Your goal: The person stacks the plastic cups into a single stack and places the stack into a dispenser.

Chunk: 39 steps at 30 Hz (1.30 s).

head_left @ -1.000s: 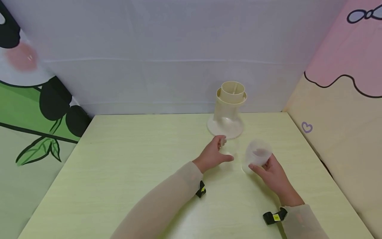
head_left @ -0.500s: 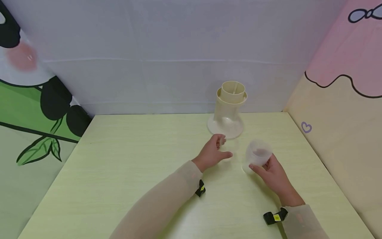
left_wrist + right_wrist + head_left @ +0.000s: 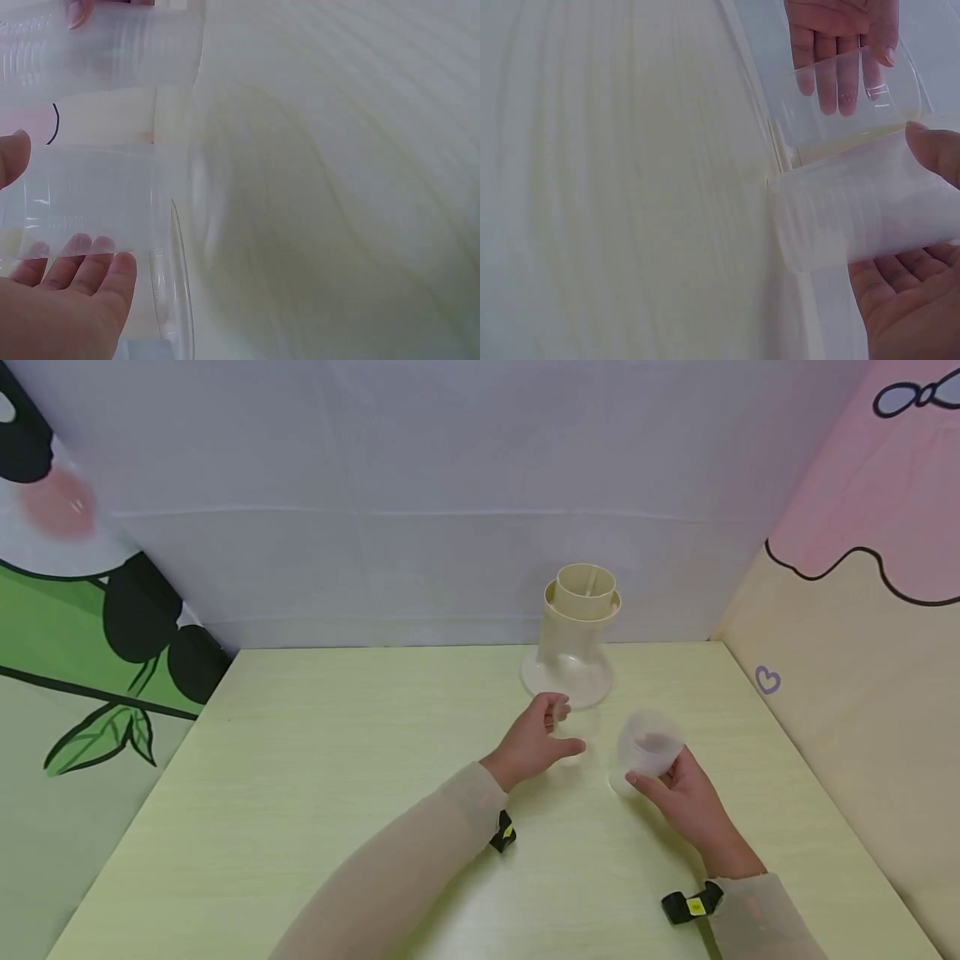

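A clear plastic cup point(image 3: 90, 187) stands on the table in front of my left hand point(image 3: 528, 747). Thumb and fingers bend loosely around its sides, and the fingertips show through the wall in both wrist views. To its right, my right hand point(image 3: 690, 802) grips a frosted plastic cup point(image 3: 637, 731), thumb on the near side and fingers behind. This cup has ribs near its lower end and stands at the tabletop. In the right wrist view the two cups are close together. The clear one is very faint in the head view.
Behind the hands, near the table's back edge, a cream double-walled tube point(image 3: 573, 627) stands on a round translucent base point(image 3: 566, 677). The pale wooden table point(image 3: 315, 760) meets a white cloth wall point(image 3: 420, 527) behind and printed panels on both sides.
My left hand has shifted very slightly up and away beside the clear cup. The right hand and the frosted cup have stayed in place.
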Tool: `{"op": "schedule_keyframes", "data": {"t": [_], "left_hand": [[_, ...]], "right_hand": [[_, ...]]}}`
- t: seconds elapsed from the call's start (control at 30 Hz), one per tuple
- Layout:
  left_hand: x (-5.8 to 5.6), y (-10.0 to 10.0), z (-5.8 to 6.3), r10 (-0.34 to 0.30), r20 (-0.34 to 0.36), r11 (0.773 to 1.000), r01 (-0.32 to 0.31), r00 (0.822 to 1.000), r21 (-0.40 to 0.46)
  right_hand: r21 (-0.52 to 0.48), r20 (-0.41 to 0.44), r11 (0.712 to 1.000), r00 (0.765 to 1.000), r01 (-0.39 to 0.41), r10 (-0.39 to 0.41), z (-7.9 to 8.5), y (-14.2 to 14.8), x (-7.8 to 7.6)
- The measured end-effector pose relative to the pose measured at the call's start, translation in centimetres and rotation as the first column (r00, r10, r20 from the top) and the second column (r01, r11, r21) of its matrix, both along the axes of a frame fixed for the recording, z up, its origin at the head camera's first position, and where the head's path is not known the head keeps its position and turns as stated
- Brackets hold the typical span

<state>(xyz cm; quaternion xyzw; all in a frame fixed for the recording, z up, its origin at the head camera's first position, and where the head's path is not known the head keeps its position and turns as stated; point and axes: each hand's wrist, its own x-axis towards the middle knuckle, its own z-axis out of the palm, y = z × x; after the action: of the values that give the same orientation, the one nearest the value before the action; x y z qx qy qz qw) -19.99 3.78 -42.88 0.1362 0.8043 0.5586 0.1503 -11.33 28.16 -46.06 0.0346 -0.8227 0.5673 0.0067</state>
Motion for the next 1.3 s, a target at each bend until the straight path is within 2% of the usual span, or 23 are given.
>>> {"op": "schedule_keyframes", "data": {"t": [0.33, 0.67, 0.9, 1.1, 1.3], "left_hand": [[-0.3, 0.1, 1.4, -0.021, -0.031, 1.0, 0.021, 0.999, -0.001], [-0.3, 0.5, 3.8, -0.069, -0.106, 0.997, 0.071, 0.992, 0.018], [0.3, 1.0, 5.9, -0.107, -0.129, 0.993, 0.113, 0.986, 0.043], [1.0, 1.7, 7.6, -0.153, -0.171, 0.984, 0.165, 0.973, 0.064], [1.5, 2.3, 8.3, -0.189, -0.201, 0.978, 0.202, 0.961, 0.05]], "right_hand": [[0.015, -0.001, 1.0, 1.0, 0.002, -0.002, -0.1, 0.0, -0.1], [0.037, 0.006, 0.999, 1.0, 0.005, -0.006, -0.1, 0.1, -0.2], [0.059, 0.017, 0.998, 1.0, 0.011, -0.012, -0.2, 0.3, -0.3], [0.016, -0.001, 1.0, 1.0, -0.007, 0.007, -0.2, 0.4, -0.5], [-0.003, -0.012, 1.0, 1.0, -0.02, 0.02, -0.5, 0.6, -0.6]]}}
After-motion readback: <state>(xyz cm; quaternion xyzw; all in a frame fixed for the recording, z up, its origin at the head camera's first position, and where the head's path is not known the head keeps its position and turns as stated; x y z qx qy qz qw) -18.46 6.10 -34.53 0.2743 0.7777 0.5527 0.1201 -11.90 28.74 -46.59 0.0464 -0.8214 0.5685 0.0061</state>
